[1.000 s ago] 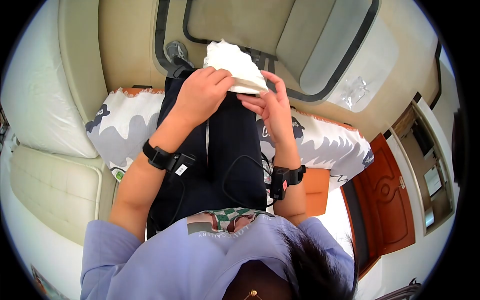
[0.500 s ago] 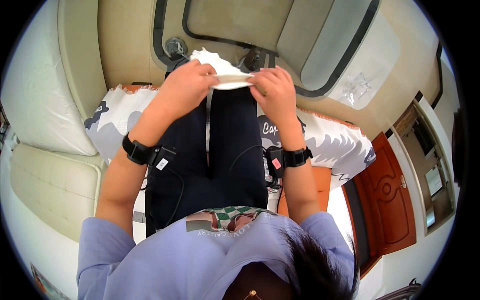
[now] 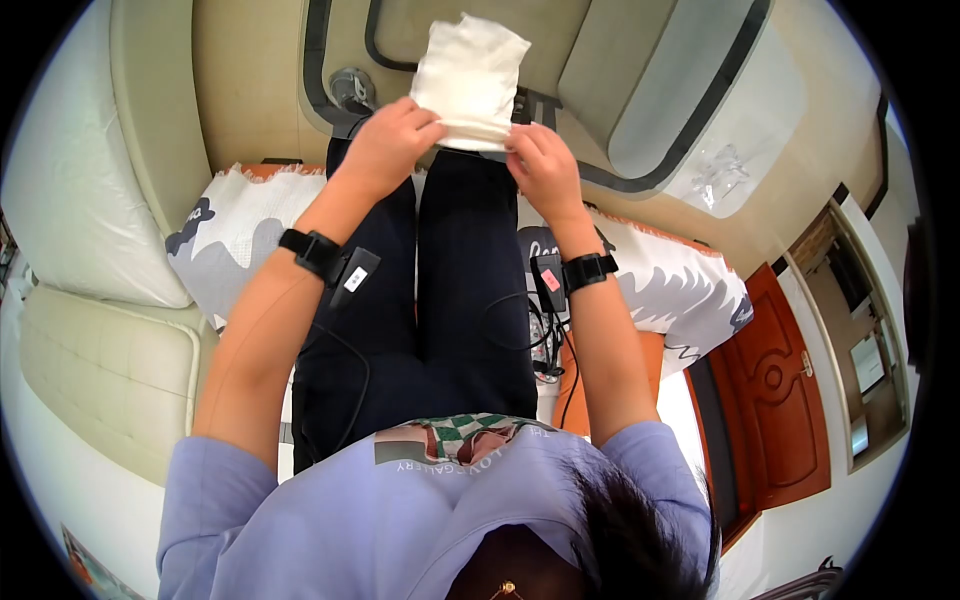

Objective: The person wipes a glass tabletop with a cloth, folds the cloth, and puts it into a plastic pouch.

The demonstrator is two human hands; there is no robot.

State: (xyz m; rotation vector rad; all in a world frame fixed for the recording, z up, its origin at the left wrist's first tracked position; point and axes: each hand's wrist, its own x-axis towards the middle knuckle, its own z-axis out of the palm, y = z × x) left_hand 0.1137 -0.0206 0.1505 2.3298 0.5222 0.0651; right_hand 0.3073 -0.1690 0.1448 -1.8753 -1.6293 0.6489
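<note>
A white cloth (image 3: 468,75) is spread in the air above my knees, its far end raised and its near edge stretched between my hands. My left hand (image 3: 392,145) pinches the near left corner. The near right corner is gripped between the thumb and fingers of my right hand (image 3: 545,168). Under the cloth are my dark trousers (image 3: 470,260). Each wrist carries a black strap with a small black box and a cable.
A grey and white patterned cover (image 3: 660,270) lies on the seat beneath me. Pale padded furniture (image 3: 110,370) stands at the left. Clear plastic (image 3: 720,175) lies on the floor at the upper right. A reddish-brown door (image 3: 770,390) is at the right.
The cloth has gone from folded and bunched to spread out, with its far end swung up and away. Both hands have moved slightly farther forward, still gripping its near edge.
</note>
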